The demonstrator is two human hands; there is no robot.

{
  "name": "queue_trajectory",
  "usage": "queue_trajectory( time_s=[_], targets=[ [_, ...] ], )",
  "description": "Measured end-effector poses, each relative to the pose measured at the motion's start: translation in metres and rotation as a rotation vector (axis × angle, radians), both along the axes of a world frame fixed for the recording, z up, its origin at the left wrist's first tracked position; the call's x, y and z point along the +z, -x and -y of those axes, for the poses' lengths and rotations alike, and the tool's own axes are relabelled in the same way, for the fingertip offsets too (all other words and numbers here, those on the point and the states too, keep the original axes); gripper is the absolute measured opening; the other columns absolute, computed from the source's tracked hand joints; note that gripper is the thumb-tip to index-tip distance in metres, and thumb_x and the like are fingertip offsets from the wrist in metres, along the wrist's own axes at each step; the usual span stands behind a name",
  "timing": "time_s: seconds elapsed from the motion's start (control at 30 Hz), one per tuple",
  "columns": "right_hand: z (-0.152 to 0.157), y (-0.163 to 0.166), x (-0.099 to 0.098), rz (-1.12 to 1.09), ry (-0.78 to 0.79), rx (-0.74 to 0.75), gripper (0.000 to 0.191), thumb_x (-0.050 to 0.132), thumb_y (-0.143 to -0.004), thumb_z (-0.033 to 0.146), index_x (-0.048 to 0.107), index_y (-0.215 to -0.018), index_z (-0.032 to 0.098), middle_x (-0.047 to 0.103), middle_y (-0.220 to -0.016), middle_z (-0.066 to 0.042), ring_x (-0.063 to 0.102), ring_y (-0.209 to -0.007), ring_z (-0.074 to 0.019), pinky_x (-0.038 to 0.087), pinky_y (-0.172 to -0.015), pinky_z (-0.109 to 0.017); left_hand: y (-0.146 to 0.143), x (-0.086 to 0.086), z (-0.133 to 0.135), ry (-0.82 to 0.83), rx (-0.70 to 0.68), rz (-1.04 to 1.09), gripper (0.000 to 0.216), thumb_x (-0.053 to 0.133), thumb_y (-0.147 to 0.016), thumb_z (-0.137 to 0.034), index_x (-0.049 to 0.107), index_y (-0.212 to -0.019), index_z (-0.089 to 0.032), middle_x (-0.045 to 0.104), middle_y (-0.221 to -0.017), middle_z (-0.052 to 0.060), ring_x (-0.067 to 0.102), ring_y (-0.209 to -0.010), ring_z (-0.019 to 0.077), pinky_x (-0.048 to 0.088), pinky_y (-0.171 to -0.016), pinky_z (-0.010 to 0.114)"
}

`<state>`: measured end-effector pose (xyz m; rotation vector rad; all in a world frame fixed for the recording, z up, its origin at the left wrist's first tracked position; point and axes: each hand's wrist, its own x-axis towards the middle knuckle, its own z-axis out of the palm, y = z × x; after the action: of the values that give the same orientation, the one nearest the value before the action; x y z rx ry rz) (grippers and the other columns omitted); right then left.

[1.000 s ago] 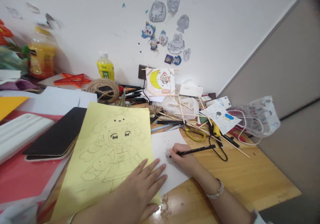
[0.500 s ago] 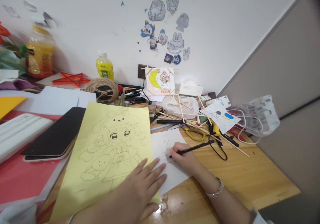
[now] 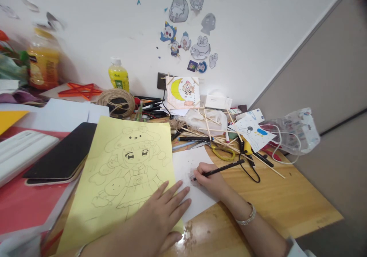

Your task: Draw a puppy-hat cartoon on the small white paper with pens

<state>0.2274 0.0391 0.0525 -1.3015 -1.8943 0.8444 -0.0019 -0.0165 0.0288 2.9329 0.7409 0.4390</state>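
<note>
My right hand is closed around a black pencil, its tip down at a small sketch on the white paper. The fingers partly hide that sketch. My left hand lies flat with fingers spread, across the right edge of the yellow sheet and onto the white paper. On the yellow sheet is a line drawing of a character in a dog-eared hat, its lower part covered by my left hand and forearm.
Behind the papers lie thin wooden sticks, yellow-handled scissors, a twine roll and pens. A yellow bottle stands by the wall. To the left are a dark tablet-like slab and a white device.
The view has shifted very slightly. Both hands stay in nearly the same place, with the pencil still on the white paper.
</note>
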Motion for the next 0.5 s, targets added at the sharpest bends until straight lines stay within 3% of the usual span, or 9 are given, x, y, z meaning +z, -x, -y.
queue_trajectory(
  time_s=[0.5],
  targets=[
    [-0.0007,-0.0004,0.0002,0.009,-0.017,-0.007,0.034,0.051,-0.081,0.029,0.037,-0.051,0.022,0.044,-0.050,0.004,0.041,-0.051,-0.0120,0.032,-0.052,-0.026,-0.0012,0.0027,-0.0011,0.014,-0.004,-0.026,0.061,0.060,-0.088,-0.029,0.039,-0.144,-0.018,0.031,-0.154,0.011,0.025,-0.141,0.0318,0.017,-0.114,0.053]
  ],
)
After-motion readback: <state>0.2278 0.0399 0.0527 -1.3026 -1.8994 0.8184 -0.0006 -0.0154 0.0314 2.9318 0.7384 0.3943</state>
